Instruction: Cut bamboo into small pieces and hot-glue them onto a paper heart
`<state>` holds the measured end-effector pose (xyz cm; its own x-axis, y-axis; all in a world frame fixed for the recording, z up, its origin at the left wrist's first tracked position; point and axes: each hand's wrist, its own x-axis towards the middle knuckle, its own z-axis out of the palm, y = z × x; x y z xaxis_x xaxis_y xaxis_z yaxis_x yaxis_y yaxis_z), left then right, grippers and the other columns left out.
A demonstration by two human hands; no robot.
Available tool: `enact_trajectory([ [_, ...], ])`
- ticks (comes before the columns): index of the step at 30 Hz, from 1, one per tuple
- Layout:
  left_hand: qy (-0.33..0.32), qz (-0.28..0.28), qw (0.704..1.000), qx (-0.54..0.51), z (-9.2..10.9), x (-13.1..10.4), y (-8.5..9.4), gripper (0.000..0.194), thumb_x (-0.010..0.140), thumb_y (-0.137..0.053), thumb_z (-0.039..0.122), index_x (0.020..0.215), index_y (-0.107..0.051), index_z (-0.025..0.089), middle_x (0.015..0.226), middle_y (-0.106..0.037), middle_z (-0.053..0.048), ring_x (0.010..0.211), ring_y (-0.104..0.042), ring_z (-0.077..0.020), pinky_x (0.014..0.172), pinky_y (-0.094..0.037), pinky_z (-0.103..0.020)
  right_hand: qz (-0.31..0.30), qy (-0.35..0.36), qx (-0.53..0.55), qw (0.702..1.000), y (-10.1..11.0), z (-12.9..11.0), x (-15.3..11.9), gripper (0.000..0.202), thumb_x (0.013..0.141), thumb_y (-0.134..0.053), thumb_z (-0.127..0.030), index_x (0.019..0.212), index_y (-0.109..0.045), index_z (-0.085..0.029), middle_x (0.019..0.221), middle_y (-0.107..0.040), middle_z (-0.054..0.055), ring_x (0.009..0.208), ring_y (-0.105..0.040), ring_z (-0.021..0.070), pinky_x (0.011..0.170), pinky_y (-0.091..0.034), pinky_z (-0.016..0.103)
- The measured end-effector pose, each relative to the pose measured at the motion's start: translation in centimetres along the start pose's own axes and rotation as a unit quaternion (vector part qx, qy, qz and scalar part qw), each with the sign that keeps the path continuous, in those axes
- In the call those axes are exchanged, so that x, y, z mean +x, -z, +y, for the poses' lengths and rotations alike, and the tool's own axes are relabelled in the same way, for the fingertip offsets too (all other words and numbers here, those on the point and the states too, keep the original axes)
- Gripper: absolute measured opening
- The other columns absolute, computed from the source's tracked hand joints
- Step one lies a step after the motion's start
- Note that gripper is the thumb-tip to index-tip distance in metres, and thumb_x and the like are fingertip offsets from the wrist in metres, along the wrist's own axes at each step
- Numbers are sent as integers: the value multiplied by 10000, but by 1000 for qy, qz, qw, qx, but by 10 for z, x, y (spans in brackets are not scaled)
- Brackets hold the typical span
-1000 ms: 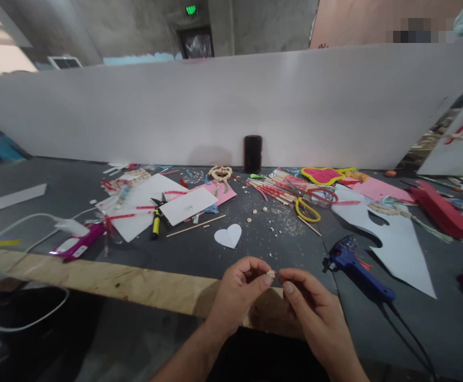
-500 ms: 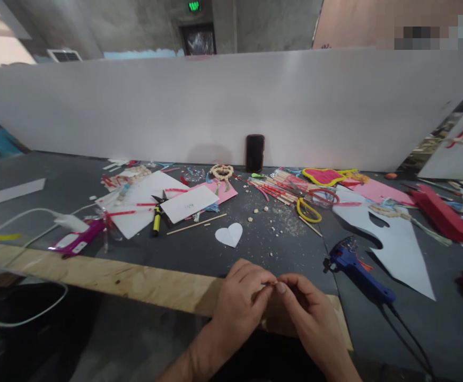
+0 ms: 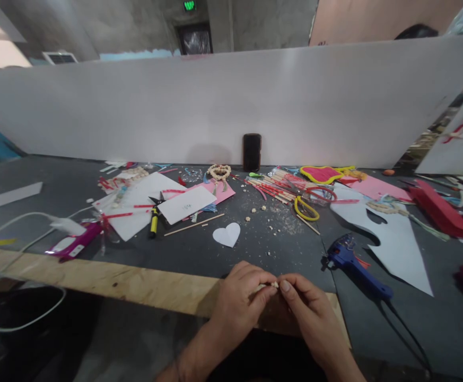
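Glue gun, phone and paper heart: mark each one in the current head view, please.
Glue gun (image 3: 360, 273): head view, blue body.
Phone (image 3: 252, 153): head view, middle of its dark screen.
Paper heart (image 3: 227, 235): head view, middle of its white face.

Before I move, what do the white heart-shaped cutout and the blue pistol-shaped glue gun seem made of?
White heart-shaped cutout: matte paper or thin card, by its thin, flat look and centre crease. Blue pistol-shaped glue gun: probably hard plastic, fairly smooth, by its moulded-looking body.
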<state>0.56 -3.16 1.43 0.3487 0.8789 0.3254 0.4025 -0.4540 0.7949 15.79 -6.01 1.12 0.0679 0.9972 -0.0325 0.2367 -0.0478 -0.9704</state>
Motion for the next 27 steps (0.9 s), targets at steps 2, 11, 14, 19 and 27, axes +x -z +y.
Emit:
enact_trajectory([
  [2,10,-4,1000,-11,0,0,0,74,822,-599,187,857,-660,210,820,-671,7,825,-567,-141,751,-430,-256,6,19,-19,1000,0,1,0,280,822,-518,-443,779,-622,-187,620,-560,-8,568,-495,115,496,-408,193],
  [11,53,70,996,0,-15,5,14,172,842,-526,211,953,-658,209,863,-657,-29,811,-590,-142,748,-463,-257,80,46,-106,990,17,7,4,364,919,-315,-422,612,-367,-235,503,-407,-49,466,-417,102,463,-352,210],
  [14,43,81,995,41,-26,8,26,189,869,-493,244,958,-657,216,931,-663,-45,897,-586,-165,802,-449,-287,120,61,-178,975,32,7,5,356,921,-303,-387,599,-346,-241,484,-389,-52,444,-407,103,442,-326,217],
  [19,97,50,986,128,-34,12,35,163,843,-531,240,954,-650,224,893,-678,-30,826,-595,-175,746,-446,-296,140,137,-310,930,40,5,16,316,898,-390,-366,614,-430,-234,515,-450,-42,466,-456,112,469,-351,226],
  [27,53,-54,974,216,-33,23,15,149,841,-546,222,937,-659,216,857,-685,-34,815,-580,-199,736,-396,-317,-11,142,-506,851,4,1,57,221,885,-437,-177,1004,-623,-184,944,-659,80,885,-602,206,763,-423,295],
])
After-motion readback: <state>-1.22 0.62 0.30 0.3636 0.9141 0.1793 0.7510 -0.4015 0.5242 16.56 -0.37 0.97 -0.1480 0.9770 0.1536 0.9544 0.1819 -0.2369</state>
